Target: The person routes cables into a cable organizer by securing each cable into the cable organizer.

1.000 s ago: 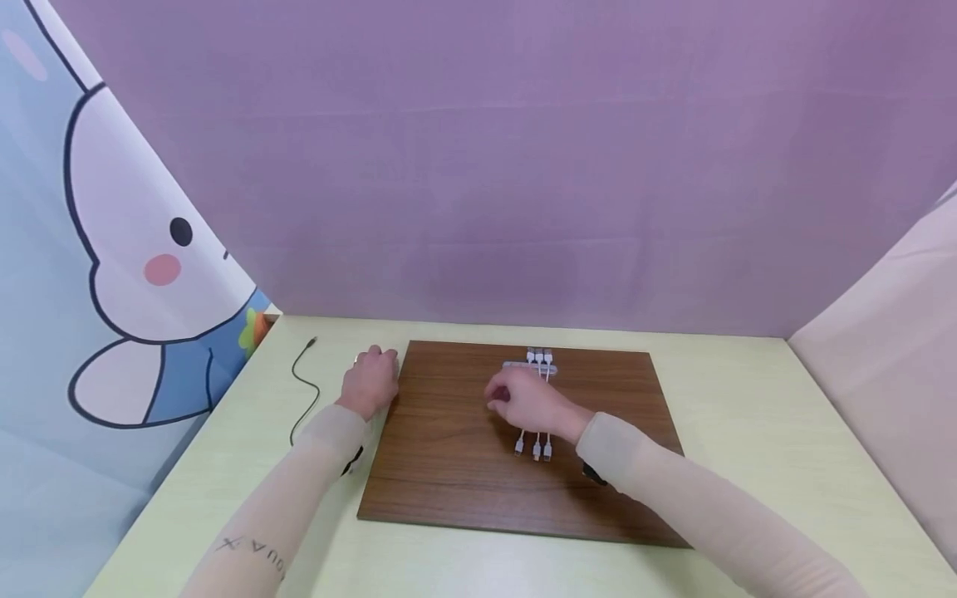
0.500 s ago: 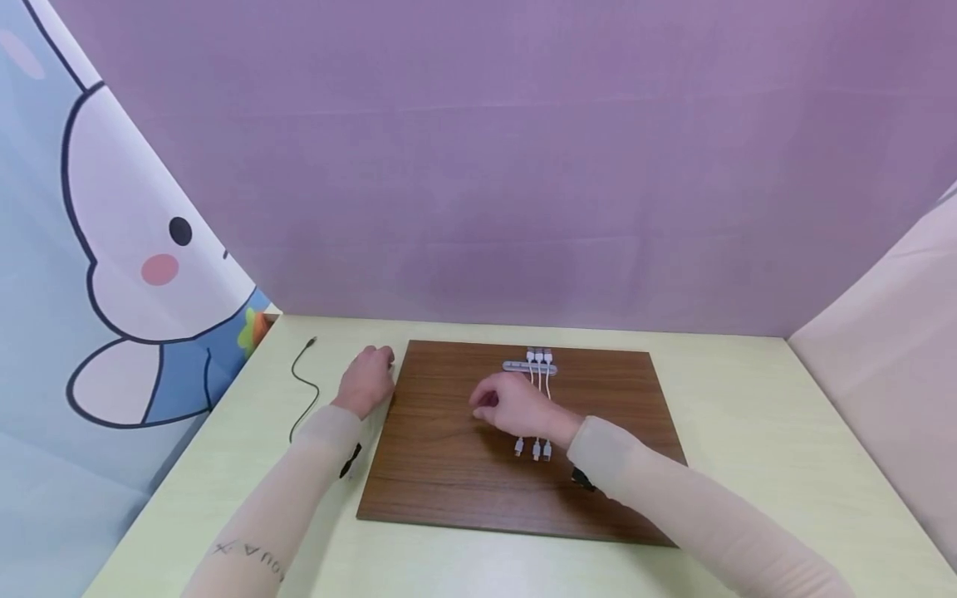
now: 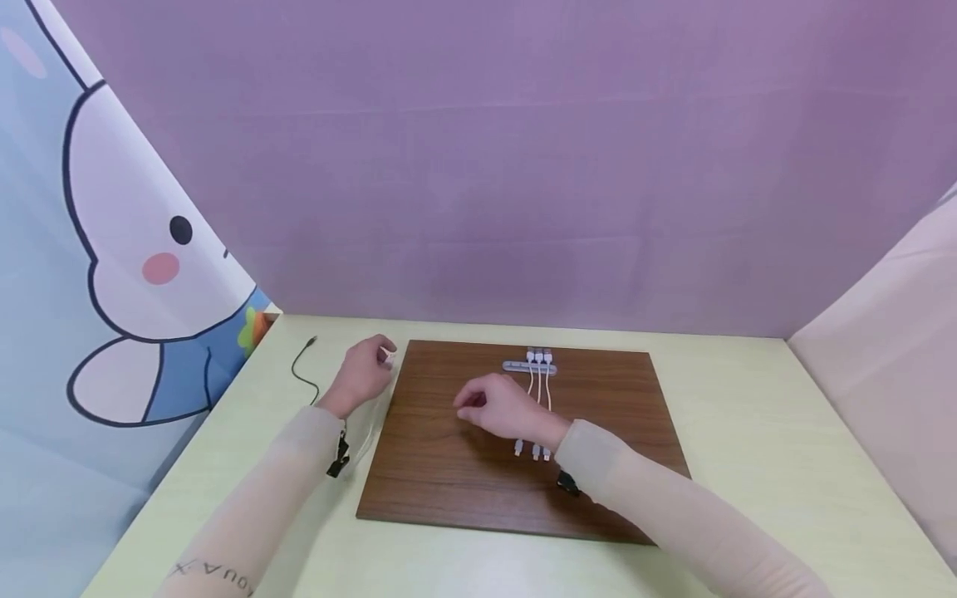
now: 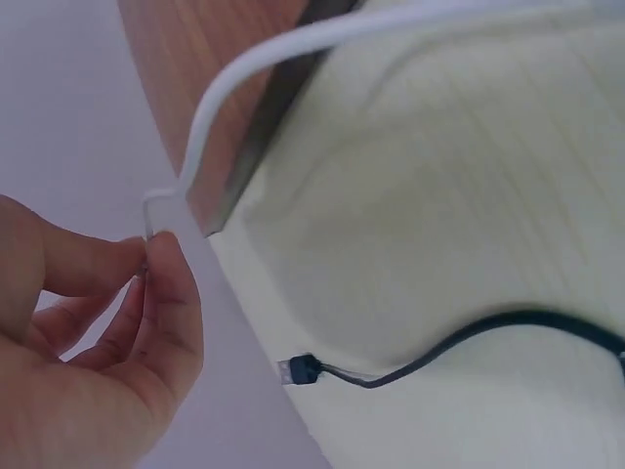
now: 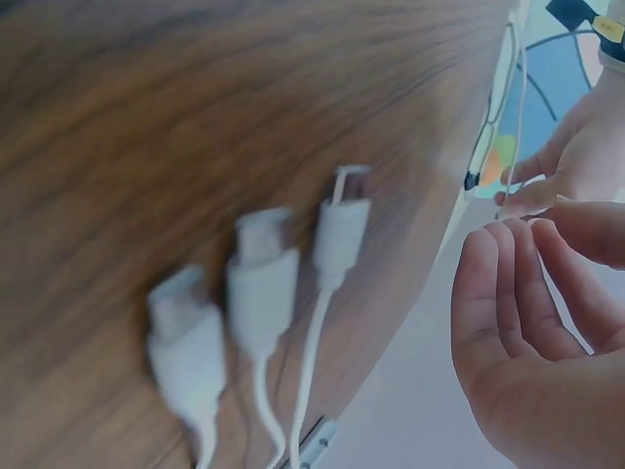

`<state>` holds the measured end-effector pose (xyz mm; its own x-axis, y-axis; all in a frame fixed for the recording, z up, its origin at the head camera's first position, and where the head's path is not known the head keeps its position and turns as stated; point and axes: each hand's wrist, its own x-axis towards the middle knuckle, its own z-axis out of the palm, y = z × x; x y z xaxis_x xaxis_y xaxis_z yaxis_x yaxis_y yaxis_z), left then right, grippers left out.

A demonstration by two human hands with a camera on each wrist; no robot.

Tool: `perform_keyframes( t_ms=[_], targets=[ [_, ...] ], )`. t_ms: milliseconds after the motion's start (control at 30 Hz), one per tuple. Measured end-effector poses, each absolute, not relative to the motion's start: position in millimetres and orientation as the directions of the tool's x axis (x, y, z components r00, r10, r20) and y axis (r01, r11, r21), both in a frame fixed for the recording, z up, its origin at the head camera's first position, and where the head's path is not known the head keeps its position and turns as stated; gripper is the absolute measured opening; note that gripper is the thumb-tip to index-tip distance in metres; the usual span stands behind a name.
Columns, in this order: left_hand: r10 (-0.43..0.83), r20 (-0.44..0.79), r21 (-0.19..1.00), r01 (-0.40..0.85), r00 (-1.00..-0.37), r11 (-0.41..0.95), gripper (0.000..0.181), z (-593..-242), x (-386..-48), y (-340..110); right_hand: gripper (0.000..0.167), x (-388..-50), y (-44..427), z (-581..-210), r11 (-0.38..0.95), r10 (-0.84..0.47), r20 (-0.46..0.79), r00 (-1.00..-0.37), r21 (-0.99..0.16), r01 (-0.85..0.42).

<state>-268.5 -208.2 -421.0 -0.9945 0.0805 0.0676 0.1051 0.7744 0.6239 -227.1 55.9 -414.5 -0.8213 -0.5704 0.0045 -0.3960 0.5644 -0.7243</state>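
Observation:
My left hand (image 3: pixel 362 375) is beside the board's left edge; in the left wrist view its thumb and forefinger pinch the end of a white cable (image 4: pixel 264 54). My right hand (image 3: pixel 499 407) hovers over the brown wooden board (image 3: pixel 441 498), left of three white cables, with nothing seen in its bent fingers. Those cables run from plugs (image 3: pixel 539 356) at the board's back edge through a grey cable holder (image 3: pixel 510 365). In the right wrist view their near connectors (image 5: pixel 262 293) lie side by side on the wood.
A black cable (image 3: pixel 305 379) lies on the pale table (image 3: pixel 755 432), left of my left hand. Behind the table hangs a purple cloth (image 3: pixel 523 166), with a cartoon-printed cloth (image 3: pixel 120 249) on the left and a pale one (image 3: pixel 897 332) on the right.
My left hand has lifted slightly off the table beside the board, and a white cable now shows hanging from it. My right hand has moved left, away from the three cables.

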Motion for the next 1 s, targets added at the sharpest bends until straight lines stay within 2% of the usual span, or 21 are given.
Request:
perform_keyframes(
  t_ms=[233,433,700,1000],
  targets=[
    [0.083,0.062,0.685,0.103,-0.995,0.721,0.031,-412,-264,-202,0.017,-222,45,-414,0.502,-0.578,-0.016,-0.816,-0.795,-0.341],
    [0.058,0.032,0.757,0.062,-0.998,0.65,0.033,-406,-263,-193,0.022,-215,36,-414,0.418,-0.577,-0.081,-0.813,-0.884,-0.21],
    [0.05,0.013,0.848,0.037,-0.999,0.528,0.031,-395,-259,-181,0.028,-210,22,-420,0.327,-0.584,-0.122,-0.803,-0.94,-0.095],
    [0.052,-0.012,0.921,0.009,-0.999,0.389,0.031,-380,-259,-162,0.02,-203,10,-419,0.26,-0.581,-0.155,-0.799,-0.966,-0.002]
  ],
)
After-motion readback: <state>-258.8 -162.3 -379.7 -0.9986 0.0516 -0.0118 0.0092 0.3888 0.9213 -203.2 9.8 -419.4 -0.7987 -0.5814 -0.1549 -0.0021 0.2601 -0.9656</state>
